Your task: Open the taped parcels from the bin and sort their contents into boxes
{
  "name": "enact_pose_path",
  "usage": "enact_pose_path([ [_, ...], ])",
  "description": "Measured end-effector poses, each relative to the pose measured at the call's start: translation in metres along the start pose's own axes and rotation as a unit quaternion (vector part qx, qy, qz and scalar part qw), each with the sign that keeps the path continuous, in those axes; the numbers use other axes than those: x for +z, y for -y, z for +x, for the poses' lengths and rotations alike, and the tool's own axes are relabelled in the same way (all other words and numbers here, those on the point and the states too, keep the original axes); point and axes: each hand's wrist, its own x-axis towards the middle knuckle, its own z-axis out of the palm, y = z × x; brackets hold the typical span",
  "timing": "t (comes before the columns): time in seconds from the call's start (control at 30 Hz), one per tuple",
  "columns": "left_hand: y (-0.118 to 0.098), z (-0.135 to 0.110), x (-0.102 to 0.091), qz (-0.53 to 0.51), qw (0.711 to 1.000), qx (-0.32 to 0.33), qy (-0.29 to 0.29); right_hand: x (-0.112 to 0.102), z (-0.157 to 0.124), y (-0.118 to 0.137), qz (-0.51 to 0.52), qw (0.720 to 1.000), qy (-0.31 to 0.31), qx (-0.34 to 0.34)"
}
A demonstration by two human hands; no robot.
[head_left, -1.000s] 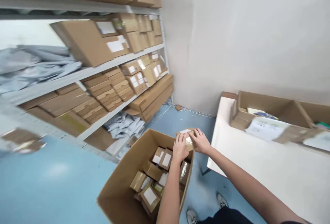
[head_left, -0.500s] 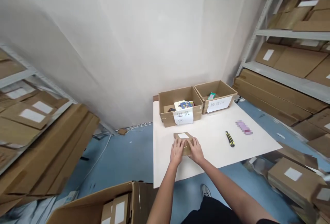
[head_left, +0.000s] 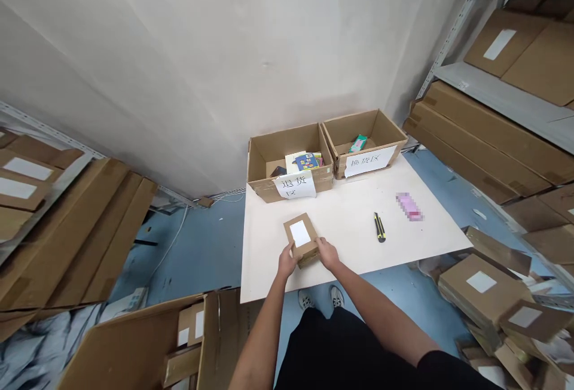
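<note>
A small cardboard box (head_left: 309,250) with a white label on its top is held between my two hands over the near left part of the white table (head_left: 345,210). My left hand (head_left: 287,259) grips its left near corner, thumb toward the top. On the opposite side, my right hand (head_left: 327,252) has its fingers closed on the right edge. Whether the box rests on the table or is slightly raised, I cannot tell. To the right lies a black and yellow utility knife (head_left: 379,227), and beyond it a pixelated pink item (head_left: 409,207).
Two open cartons with handwritten signs stand at the table's back: the left carton (head_left: 264,189) holds booklets, the right carton (head_left: 394,154) a green packet. A large open carton (head_left: 134,330) with parcels is at lower left. Shelves flank both sides; parcels (head_left: 487,294) are piled at right.
The box has turned so its labelled top faces me more, and my hands have shifted from its upper face to its two sides. The whole view has also moved.
</note>
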Motion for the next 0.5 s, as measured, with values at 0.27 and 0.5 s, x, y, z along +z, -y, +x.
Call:
enact_pose_path([
  [0.27,-0.029,0.007,0.054,0.061,0.99,-0.113,-0.053,0.005,-0.014,-0.038,0.045,0.999,-0.01,0.017],
  [0.5,-0.026,0.017,0.056,0.021,0.989,-0.144,0.004,0.016,0.006,-0.034,0.043,0.997,0.059,-0.011],
])
